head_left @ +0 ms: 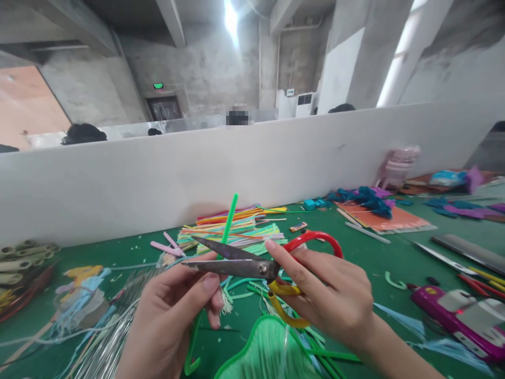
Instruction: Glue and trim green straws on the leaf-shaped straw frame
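Note:
My right hand [335,289] grips scissors [252,267] with one red and one yellow handle loop. Their blades are parted and point left, crossing a bright green flexible stem [230,221] just above my left fingers. Between the thumb and fingers of my left hand [177,305], this stem stands almost upright; its lower end bends into a hook. Whether the blades touch it, I cannot tell. Below the hands lies a green scalloped piece [264,350] with a ribbed, thread-like surface. Loose green stems and pale frayed threads [226,300] surround it.
Behind the hands lie bundles of coloured stems [236,226], before a white partition [252,163]. A yellow glue gun [82,271] and thin metal wires [122,326] are left. A purple power strip [461,321], another pair of scissors [445,258] and blue fabric pieces [366,200] sit right.

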Demonstrator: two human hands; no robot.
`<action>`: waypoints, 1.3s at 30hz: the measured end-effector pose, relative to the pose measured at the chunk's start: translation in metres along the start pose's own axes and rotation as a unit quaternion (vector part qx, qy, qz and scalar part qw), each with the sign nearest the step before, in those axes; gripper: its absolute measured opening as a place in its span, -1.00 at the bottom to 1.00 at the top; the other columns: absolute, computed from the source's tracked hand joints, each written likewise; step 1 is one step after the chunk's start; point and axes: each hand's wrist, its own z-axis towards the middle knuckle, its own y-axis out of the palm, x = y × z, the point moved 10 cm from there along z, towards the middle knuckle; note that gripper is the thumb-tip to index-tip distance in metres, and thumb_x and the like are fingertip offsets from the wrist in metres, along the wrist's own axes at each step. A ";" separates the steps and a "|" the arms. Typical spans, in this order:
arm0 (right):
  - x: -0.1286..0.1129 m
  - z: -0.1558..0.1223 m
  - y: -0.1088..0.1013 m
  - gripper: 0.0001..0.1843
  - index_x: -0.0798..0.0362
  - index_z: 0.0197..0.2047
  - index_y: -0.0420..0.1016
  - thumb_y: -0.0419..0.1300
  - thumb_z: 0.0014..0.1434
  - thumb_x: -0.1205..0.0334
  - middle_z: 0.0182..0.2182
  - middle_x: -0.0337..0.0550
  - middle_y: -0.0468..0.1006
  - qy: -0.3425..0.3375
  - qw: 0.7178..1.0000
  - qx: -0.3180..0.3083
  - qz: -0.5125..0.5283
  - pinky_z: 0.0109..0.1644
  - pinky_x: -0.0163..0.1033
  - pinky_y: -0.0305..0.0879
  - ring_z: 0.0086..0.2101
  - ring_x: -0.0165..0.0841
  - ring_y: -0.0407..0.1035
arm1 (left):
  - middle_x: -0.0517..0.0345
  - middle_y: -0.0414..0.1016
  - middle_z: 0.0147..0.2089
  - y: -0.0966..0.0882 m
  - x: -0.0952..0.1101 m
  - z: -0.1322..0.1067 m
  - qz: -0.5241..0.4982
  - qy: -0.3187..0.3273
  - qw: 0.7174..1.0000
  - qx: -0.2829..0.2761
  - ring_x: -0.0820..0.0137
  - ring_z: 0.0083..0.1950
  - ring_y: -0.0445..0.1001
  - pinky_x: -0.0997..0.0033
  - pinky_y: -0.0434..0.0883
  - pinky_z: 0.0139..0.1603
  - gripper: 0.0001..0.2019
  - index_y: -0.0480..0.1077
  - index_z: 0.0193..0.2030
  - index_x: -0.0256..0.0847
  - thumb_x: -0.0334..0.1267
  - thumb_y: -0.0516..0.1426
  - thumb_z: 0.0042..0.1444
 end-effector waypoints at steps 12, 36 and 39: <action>-0.001 -0.002 0.004 -0.24 0.00 0.53 -0.03 0.17 0.37 0.32 -0.39 -0.22 0.62 -0.013 1.000 -0.007 -0.026 -0.38 -0.29 0.30 -0.45 -0.42 0.46 | 0.24 0.52 -0.54 -0.003 0.002 0.005 0.052 0.030 0.998 -0.037 0.56 -0.57 0.42 0.63 0.42 -0.52 -0.81 0.67 -0.30 -0.13 -0.11 0.43 -0.02; 0.001 -0.005 0.012 -0.48 0.12 0.36 0.35 0.19 0.36 0.36 -0.44 -0.28 0.53 -0.016 1.000 -0.012 0.007 -0.43 -0.28 0.15 -0.51 -0.47 0.33 | 0.26 0.53 -0.51 -0.006 -0.001 0.010 0.055 0.043 0.997 -0.035 0.60 -0.53 0.43 0.71 0.40 -0.49 -0.80 0.66 -0.26 -0.11 -0.10 0.43 0.01; 0.002 -0.005 0.013 -0.55 0.16 0.30 0.42 0.19 0.36 0.38 -0.47 -0.29 0.50 -0.016 1.000 -0.010 0.013 -0.43 -0.27 0.14 -0.53 -0.46 0.29 | 0.26 0.54 -0.50 -0.005 -0.001 0.009 0.056 0.043 0.997 -0.035 0.59 -0.52 0.44 0.71 0.41 -0.48 -0.81 0.66 -0.26 -0.10 -0.11 0.43 0.01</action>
